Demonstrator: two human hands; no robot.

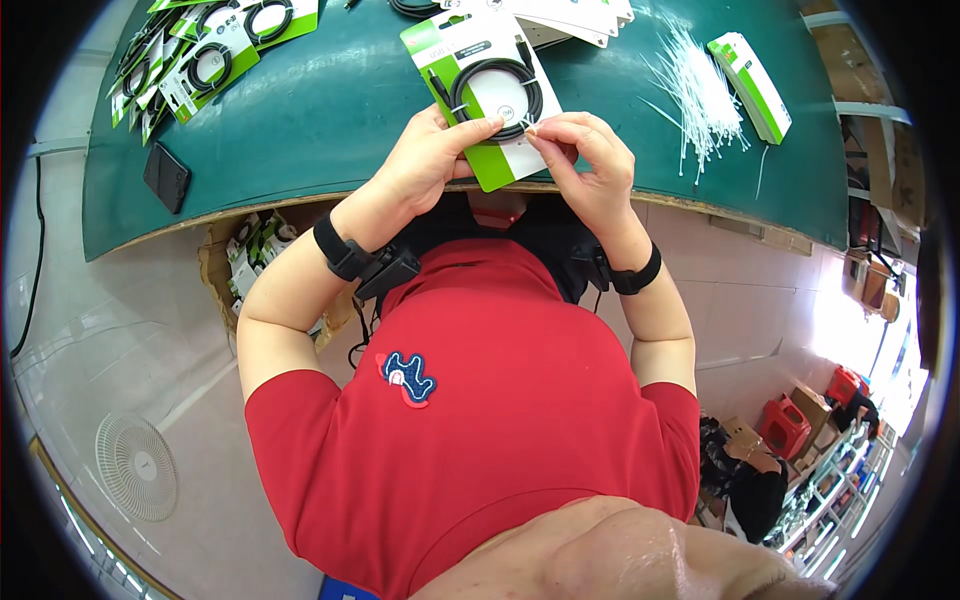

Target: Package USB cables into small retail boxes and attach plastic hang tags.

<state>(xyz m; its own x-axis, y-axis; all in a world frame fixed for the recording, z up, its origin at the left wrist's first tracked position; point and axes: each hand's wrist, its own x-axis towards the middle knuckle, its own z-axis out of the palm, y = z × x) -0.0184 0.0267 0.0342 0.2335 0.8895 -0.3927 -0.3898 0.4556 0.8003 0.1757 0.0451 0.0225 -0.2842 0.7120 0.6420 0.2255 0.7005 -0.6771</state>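
A green and white backing card [495, 168] is held slightly tilted over the near edge of the table, with a coiled black cable [537, 92] lying on its face. My left hand [420, 160] grips the card's left side, its thumb pressed on the lower part of the coil. At the bottom of that coil, my right hand [595, 160] pinches a thin white cable tie [529, 122] between thumb and forefinger. Another white tie crosses the coil near its upper right. To the right of my hands lies a loose pile of white cable ties [700, 105].
Carded black cables [208, 68] are heaped at the far left of the green table [320, 100], with a dark flat case [166, 178] nearer. White cards [575, 18] lie at the back; a green and white card stack [755, 90] is on the right. An open carton [218, 265] sits below.
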